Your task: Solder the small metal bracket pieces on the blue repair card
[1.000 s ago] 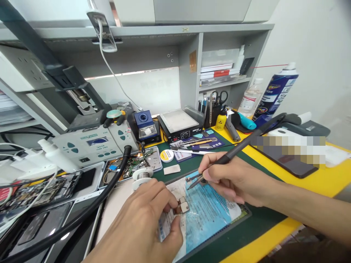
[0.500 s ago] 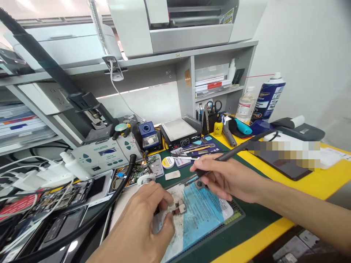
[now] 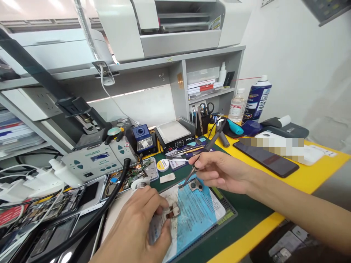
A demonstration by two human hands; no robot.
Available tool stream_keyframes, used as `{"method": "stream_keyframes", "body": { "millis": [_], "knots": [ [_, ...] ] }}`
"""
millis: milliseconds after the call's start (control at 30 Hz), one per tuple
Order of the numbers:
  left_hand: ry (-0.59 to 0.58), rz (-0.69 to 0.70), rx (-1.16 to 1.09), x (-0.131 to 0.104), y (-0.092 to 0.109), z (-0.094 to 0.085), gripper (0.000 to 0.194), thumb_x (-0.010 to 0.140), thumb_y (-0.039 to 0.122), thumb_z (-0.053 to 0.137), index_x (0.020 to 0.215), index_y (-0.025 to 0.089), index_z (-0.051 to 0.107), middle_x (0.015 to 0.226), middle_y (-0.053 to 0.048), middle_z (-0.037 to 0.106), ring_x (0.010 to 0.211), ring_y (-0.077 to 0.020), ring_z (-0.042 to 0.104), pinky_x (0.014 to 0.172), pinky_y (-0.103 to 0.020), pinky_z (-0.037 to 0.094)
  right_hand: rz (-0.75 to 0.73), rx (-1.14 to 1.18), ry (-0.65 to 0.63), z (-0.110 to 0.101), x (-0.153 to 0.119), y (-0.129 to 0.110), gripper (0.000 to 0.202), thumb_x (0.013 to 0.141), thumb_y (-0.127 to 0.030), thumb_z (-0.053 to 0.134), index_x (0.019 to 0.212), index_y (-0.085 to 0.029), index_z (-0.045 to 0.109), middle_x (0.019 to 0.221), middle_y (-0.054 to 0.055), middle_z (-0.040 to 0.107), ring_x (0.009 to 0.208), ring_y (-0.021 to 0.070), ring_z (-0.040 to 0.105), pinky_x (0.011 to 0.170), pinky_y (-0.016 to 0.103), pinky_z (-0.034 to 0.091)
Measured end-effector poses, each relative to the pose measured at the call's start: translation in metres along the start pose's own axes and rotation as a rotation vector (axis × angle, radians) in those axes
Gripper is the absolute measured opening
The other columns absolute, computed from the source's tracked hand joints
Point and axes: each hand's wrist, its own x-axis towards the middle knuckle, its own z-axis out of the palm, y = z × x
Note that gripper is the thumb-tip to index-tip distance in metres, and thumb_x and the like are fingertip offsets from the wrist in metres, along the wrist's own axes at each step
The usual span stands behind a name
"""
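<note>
Holding, R hand (image 3: 212, 171): closed on dark pen-shaped tool (image 3: 211, 142); tip slants down-L, near far edge of blue-white sheet (image 3: 197, 215); can't tell if touching.
L hand (image 3: 144, 215): loosely curled, thumb apart from index, beside small metal module w/ brown flex (image 3: 175, 210); can't tell if pinching flex.
Module: on sheet, L half, betw. L thumb & index.
Lens part (image 3: 196, 185): on sheet, far side, just R of tool tip.
Beyond sheet: white spool (image 3: 139, 184), pale pad (image 3: 167, 178), round tin (image 3: 162, 165).
Back: hot plate (image 3: 175, 131), blue stand (image 3: 140, 132) to its L.
Far R: dark phone (image 3: 265, 157) on yellow surface (image 3: 309, 180).
</note>
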Motion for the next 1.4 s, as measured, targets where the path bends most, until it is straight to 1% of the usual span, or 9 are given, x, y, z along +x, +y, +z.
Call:
{"method": "stream_keyframes", "body": {
  "millis": [267, 600, 800, 1000, 1100, 1200, 1233, 1333, 1400],
  "knots": [
    [-0.001, 0.023, 0.026, 0.002, -0.001, 0.0, 0.008, 0.086, 0.019, 0.053, 0.09, 0.019, 0.06, 0.088, -0.005, 0.061, 0.086, -0.0237, 0.061, 0.077, -0.041, 0.052, -0.001, -0.046, -0.014, -0.003, -0.002, 0.002, 0.013, 0.064, -0.008, 0.063, 0.075, -0.014, 0.064, 0.043, -0.008, 0.04, 0.038, 0.0043, 0.029, 0.033, 0.013, 0.025],
    [0.009, 0.05, 0.06, 0.0, -0.004, 0.002, 0.008, 0.086, 0.02, 0.053, 0.089, 0.02, 0.06, 0.085, -0.005, 0.061, 0.084, -0.0236, 0.061, 0.076, -0.041, 0.053, 0.023, -0.014, -0.034, 0.001, -0.006, 0.001, 0.013, 0.059, -0.006, 0.06, 0.068, -0.015, 0.061, 0.046, -0.007, 0.04, 0.039, 0.0044, 0.029, 0.034, 0.014, 0.025],
    [0.008, 0.061, 0.063, 0.002, -0.004, 0.003, 0.009, 0.086, 0.02, 0.053, 0.089, 0.02, 0.062, 0.086, -0.005, 0.062, 0.084, -0.0239, 0.062, 0.076, -0.04, 0.054, 0.016, -0.007, -0.054, 0.002, -0.006, 0.002, 0.013, 0.057, -0.004, 0.057, 0.065, -0.014, 0.057, 0.054, -0.006, 0.039, 0.04, 0.0036, 0.031, 0.034, 0.015, 0.024],
    [0.001, 0.056, 0.078, 0.003, -0.005, 0.003, 0.012, 0.086, 0.021, 0.054, 0.094, 0.022, 0.063, 0.09, -0.005, 0.064, 0.089, -0.0252, 0.063, 0.082, -0.043, 0.054, 0.015, 0.001, -0.067, 0.002, -0.007, 0.001, 0.011, 0.058, -0.005, 0.059, 0.064, -0.015, 0.059, 0.052, -0.006, 0.042, 0.039, 0.0039, 0.033, 0.033, 0.015, 0.027],
    [0.001, 0.047, 0.062, 0.002, -0.003, 0.002, 0.011, 0.085, 0.02, 0.054, 0.092, 0.022, 0.062, 0.089, -0.005, 0.063, 0.086, -0.0241, 0.062, 0.08, -0.041, 0.053, 0.009, -0.082, -0.095, 0.003, -0.01, 0.0, 0.007, 0.071, -0.012, 0.063, 0.075, -0.016, 0.065, 0.044, -0.006, 0.044, 0.036, 0.0058, 0.036, 0.034, 0.015, 0.03],
    [0.0, 0.031, 0.031, 0.002, 0.0, -0.001, 0.009, 0.083, 0.018, 0.055, 0.089, 0.021, 0.061, 0.087, -0.004, 0.061, 0.086, -0.0242, 0.061, 0.078, -0.04, 0.053, -0.04, -0.238, -0.113, 0.005, -0.012, 0.002, 0.011, 0.084, -0.024, 0.067, 0.091, -0.017, 0.069, 0.043, -0.005, 0.052, 0.034, 0.0077, 0.041, 0.034, 0.016, 0.033],
    [-0.002, 0.024, 0.021, 0.002, 0.001, -0.001, 0.01, 0.082, 0.018, 0.055, 0.089, 0.022, 0.061, 0.087, -0.004, 0.061, 0.087, -0.0245, 0.061, 0.079, -0.04, 0.052, -0.075, -0.289, -0.106, 0.005, -0.013, 0.004, 0.013, 0.086, -0.029, 0.069, 0.089, -0.016, 0.069, 0.043, -0.004, 0.054, 0.034, 0.0079, 0.042, 0.034, 0.016, 0.034],
    [-0.008, 0.012, 0.008, 0.002, 0.002, -0.001, 0.012, 0.083, 0.017, 0.053, 0.091, 0.021, 0.061, 0.087, -0.005, 0.06, 0.088, -0.0253, 0.061, 0.083, -0.043, 0.051, -0.183, -0.429, -0.05, 0.006, -0.012, 0.01, 0.033, 0.087, -0.04, 0.072, 0.069, -0.014, 0.062, 0.043, -0.003, 0.055, 0.034, 0.0076, 0.045, 0.033, 0.017, 0.037],
    [-0.012, 0.001, 0.002, 0.002, 0.003, -0.001, 0.013, 0.083, 0.018, 0.052, 0.092, 0.021, 0.061, 0.088, -0.006, 0.06, 0.088, -0.0255, 0.06, 0.084, -0.044, 0.051, -0.22, -0.497, -0.002, 0.006, -0.011, 0.013, 0.041, 0.086, -0.045, 0.072, 0.062, -0.014, 0.059, 0.045, -0.002, 0.055, 0.033, 0.0073, 0.046, 0.033, 0.018, 0.037]
  ]
}}
